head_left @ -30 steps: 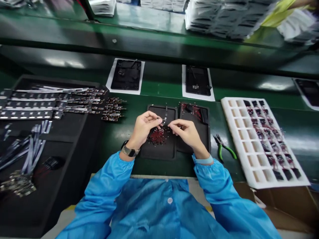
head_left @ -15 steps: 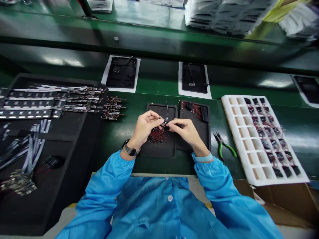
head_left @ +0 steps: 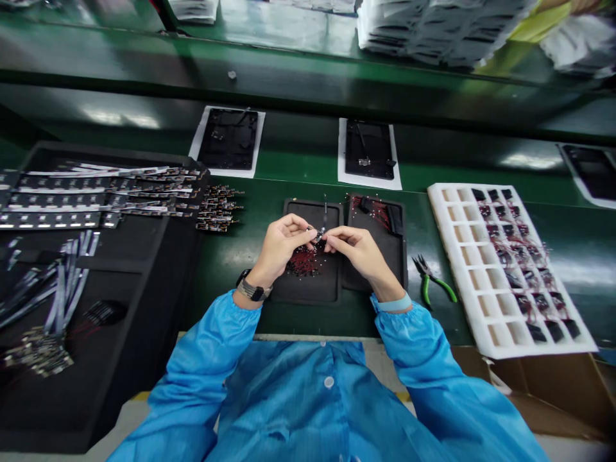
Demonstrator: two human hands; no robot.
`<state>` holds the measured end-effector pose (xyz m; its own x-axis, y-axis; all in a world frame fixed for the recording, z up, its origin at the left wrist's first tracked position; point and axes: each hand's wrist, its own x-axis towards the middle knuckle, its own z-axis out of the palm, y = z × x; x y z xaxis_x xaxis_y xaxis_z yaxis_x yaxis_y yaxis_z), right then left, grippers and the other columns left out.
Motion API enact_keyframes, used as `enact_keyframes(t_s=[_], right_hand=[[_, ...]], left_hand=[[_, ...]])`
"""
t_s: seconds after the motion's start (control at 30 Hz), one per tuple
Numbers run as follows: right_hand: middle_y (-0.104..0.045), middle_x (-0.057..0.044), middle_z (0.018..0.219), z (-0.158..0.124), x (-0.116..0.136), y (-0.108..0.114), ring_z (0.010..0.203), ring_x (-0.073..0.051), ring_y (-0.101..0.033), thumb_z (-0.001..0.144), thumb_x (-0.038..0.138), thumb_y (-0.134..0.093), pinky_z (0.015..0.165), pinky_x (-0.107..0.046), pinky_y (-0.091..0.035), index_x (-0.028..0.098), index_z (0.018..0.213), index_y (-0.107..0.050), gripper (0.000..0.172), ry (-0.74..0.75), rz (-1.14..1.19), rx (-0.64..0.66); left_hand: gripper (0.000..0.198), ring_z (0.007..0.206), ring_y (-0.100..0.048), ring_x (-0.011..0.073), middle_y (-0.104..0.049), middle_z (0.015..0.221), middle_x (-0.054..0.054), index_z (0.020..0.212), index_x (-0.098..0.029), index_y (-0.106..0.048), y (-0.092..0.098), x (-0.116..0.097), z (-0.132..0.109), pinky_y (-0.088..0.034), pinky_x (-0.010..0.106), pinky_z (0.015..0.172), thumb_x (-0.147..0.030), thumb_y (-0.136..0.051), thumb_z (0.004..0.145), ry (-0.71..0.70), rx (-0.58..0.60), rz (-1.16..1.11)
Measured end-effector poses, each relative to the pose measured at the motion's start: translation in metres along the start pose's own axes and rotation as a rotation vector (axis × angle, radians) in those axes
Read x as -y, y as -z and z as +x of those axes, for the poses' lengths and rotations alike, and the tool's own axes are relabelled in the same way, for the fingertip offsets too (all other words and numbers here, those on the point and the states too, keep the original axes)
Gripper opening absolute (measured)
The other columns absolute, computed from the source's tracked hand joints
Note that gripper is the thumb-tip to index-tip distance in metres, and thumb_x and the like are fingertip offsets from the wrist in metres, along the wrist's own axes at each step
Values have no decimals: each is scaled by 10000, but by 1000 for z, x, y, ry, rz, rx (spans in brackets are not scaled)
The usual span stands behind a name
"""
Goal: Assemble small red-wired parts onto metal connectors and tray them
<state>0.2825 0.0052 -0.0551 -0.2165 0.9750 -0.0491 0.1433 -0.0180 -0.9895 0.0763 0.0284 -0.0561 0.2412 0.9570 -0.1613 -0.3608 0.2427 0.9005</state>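
My left hand and my right hand meet fingertip to fingertip above a black foam tray. Between them they pinch a small dark component with thin wires. Both hands are closed in a pinch. Under them on the tray lies a heap of small red-wired parts. A second black tray to the right holds more red-wired parts at its far end. I wear blue sleeves and a watch on the left wrist.
Green-handled pliers lie right of the trays. A white compartment tray with wired parts stands further right. Strips of circuit boards and ribbon cables fill a black tray at left. Two black panels ride the conveyor behind.
My right hand has closed in toward the left until the fingertips meet on the small component. The panels on the conveyor have drifted left.
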Motion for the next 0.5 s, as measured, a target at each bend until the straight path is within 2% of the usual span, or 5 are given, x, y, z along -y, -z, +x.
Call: enact_keyframes(t_s=[0.3,0.5], right_hand=[[-788,-50,834,-1,-4,1,763,-185,-698,904,433,-779,776,-324,-547,192,930,-826,247,6,-27,29],[-795,-51,851,-3,-1,-1,781,-193,-712,901,379,-774,776,-321,-541,188,892,-828,199,48,-95,7]], left_hand=[[325,607,-678,116,-742,827,27,826,-154,-633,1,4,1,-557,256,623,-279,-908,707,7,22,16],[307,582,-670,126,-706,706,1,814,-153,-642,0,5,0,-544,254,597,-266,-908,709,17,25,36]])
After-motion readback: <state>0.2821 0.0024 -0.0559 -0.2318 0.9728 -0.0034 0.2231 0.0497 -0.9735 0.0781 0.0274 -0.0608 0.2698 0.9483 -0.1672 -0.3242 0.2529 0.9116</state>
